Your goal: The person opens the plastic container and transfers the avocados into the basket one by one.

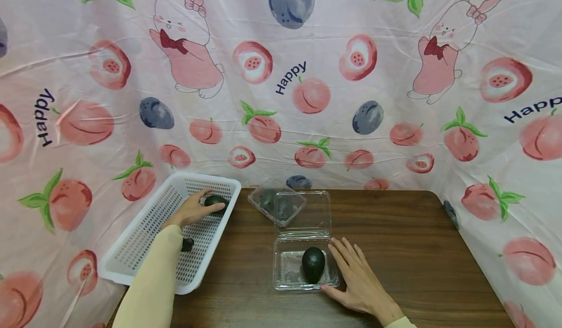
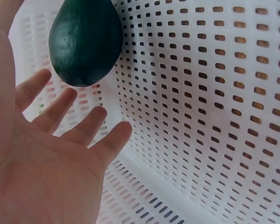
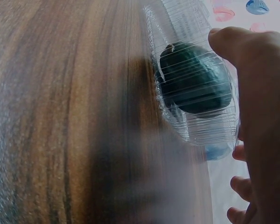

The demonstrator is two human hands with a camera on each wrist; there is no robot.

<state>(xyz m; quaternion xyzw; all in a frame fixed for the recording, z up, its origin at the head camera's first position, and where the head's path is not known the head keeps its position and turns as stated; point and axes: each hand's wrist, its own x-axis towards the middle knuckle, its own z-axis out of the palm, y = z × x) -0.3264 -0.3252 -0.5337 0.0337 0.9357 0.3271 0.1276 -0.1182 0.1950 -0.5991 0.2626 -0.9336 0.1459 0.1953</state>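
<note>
My left hand (image 1: 193, 212) reaches into a white perforated basket (image 1: 131, 242), its thumb and fingers spread around a dark green avocado (image 1: 215, 200). The left wrist view shows that avocado (image 2: 86, 42) just beyond the outstretched fingertips; contact is hard to tell. On the table, a clear plastic clamshell box (image 1: 287, 269) stands with its lid folded back. One avocado (image 1: 313, 264) lies in its right half. Along the box's right side rests my right hand (image 1: 360, 279), fingers extended, with the thumb at the front corner.
Behind the open lid, another clear box (image 1: 259, 197) sits at an angle with dark avocados inside. A small black object (image 1: 188, 244) shows beside the left wrist in the basket. Fruit-printed cloth (image 1: 307, 137) walls in the brown wooden table (image 1: 395, 230) at the back and sides.
</note>
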